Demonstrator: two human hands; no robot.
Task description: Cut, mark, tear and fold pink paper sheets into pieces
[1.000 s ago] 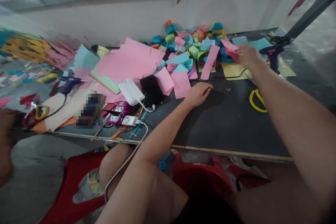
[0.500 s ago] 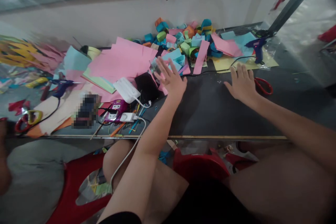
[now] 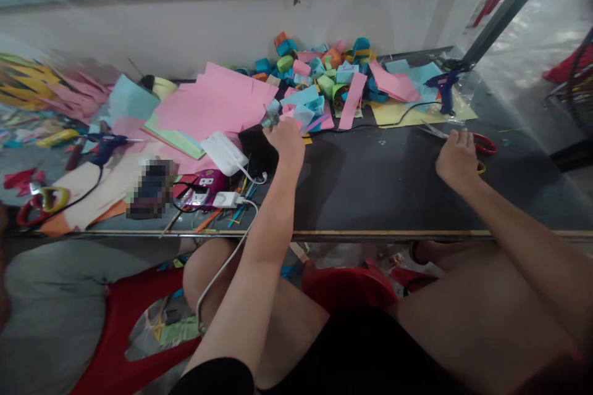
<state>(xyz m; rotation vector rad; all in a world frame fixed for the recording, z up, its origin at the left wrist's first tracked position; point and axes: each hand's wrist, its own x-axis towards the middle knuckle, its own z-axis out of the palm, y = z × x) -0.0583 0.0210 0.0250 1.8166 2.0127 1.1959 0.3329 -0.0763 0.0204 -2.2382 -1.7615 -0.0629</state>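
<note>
My left hand (image 3: 286, 139) is closed, its fingers curled down at the near edge of a pile of light blue and pink paper strips (image 3: 303, 105). Whatever lies under those fingertips is hidden. On the right, my right hand (image 3: 456, 157) is curled over the middle of a pair of scissors (image 3: 485, 144) lying on the dark table. The blades point left past my fingers, and the red and yellow handles show to the right. Behind this hand, a blue glue gun (image 3: 445, 89) rests on yellow paper (image 3: 393, 114).
Folded paper pieces (image 3: 328, 62) are heaped by the wall. Pink sheets (image 3: 217, 99), a white power bank (image 3: 225, 153), a purple power strip (image 3: 208, 185) and a phone (image 3: 151, 188) lie left. Another glue gun (image 3: 106, 147) is farther left. A seated person's leg (image 3: 55, 296) is beside me.
Both hands have gone from spread to curled. My right hand has moved right onto the scissors, which have shifted right, with their blades now showing. My left hand has dropped to the strips' edge.
</note>
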